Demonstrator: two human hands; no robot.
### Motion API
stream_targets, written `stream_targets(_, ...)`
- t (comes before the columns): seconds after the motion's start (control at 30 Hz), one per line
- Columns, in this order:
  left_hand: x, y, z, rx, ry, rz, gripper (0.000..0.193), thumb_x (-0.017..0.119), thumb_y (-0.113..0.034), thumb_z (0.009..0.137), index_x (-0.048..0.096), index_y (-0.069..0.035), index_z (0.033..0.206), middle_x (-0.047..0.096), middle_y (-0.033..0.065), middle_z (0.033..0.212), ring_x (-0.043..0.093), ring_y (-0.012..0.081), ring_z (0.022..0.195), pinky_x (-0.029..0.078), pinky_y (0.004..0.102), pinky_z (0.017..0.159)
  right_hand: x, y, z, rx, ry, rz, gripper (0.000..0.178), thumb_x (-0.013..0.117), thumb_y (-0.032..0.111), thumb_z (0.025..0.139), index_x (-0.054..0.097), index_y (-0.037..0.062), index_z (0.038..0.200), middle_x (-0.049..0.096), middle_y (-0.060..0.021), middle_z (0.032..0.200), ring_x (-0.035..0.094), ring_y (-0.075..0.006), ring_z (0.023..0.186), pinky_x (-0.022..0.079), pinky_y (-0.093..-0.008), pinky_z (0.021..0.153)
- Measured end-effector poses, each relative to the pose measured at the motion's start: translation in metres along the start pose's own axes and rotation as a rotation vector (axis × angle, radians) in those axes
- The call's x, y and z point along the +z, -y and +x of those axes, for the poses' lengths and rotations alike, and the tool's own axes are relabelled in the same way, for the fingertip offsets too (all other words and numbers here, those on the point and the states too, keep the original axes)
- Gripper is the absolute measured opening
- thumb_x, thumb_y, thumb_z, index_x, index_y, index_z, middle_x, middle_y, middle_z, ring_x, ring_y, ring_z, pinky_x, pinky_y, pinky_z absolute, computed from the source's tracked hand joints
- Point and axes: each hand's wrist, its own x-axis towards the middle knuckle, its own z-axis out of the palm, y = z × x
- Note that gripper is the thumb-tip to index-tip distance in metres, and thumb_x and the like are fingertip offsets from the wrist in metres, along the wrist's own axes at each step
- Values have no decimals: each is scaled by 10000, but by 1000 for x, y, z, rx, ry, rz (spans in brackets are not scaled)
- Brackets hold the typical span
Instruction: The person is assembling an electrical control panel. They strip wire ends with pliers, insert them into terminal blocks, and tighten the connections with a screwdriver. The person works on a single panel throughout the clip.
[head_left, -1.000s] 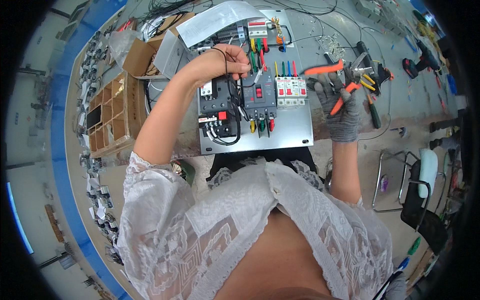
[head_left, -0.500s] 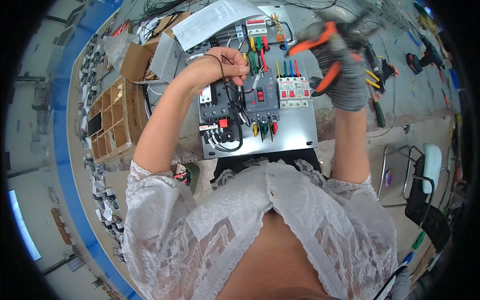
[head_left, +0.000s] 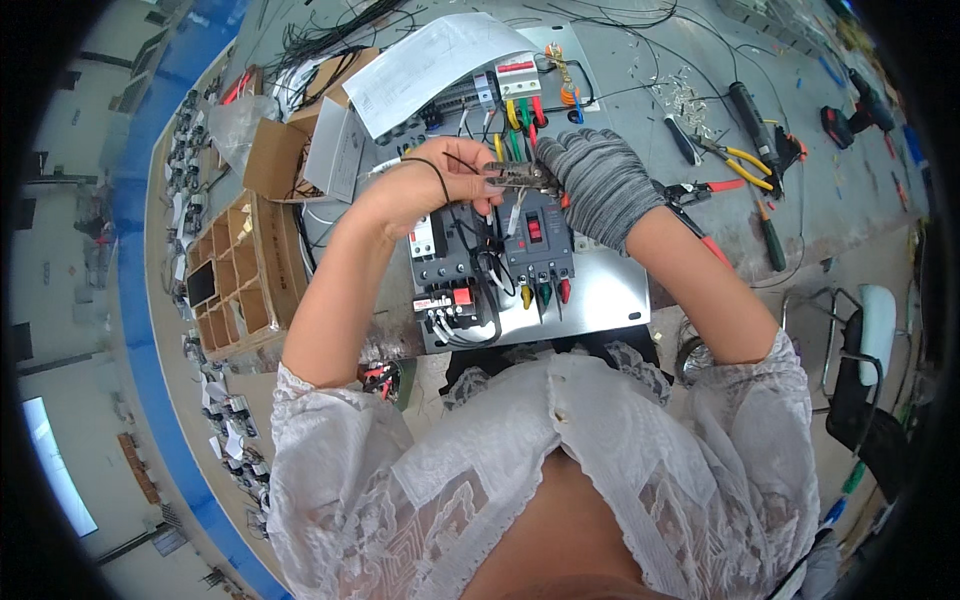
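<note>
one bare left hand (head_left: 428,185) pinches thin black wire (head_left: 461,160); gloved right hand (head_left: 600,186) grips metal tool (head_left: 522,176).

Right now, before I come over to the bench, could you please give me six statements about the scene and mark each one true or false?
1. The right hand wears a grey glove. True.
2. The metal tool in the right hand reaches to the fingertips of the left hand. True.
3. The left hand is gloved too. False: it is bare.
4. The cordless drill lies in the divided wooden box. False: it lies on the bench, on the right, while the box is on the left.
5. The paper sheet lies to the left of the yellow-handled pliers. True.
6. The paper sheet covers the grey breaker with the red switch. False: the breaker lies clear of the sheet, nearer the person.
</note>
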Motion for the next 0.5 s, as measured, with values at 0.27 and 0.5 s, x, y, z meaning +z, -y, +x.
stream_targets(0.27, 2, -1, 2, -14, -39, 35, 120, 690, -68, 773, 625, -36, 869, 658, 44, 791, 602, 97, 667, 488, 222, 652, 8, -5, 4, -15, -22, 60, 432, 665, 147, 716, 550, 74, 1126, 621, -128, 930, 602, -286, 913, 450, -410, 847)
stream_targets(0.5, 2, -2, -1, 6, -28, 9, 127, 655, -52, 776, 623, -24, 895, 650, 49, 818, 591, 99, 680, 479, 229, 665, 4, -6, 4, -9, 67, 59, 434, 659, 131, 711, 544, 57, 1123, 612, -128, 939, 607, -287, 911, 451, -409, 846)
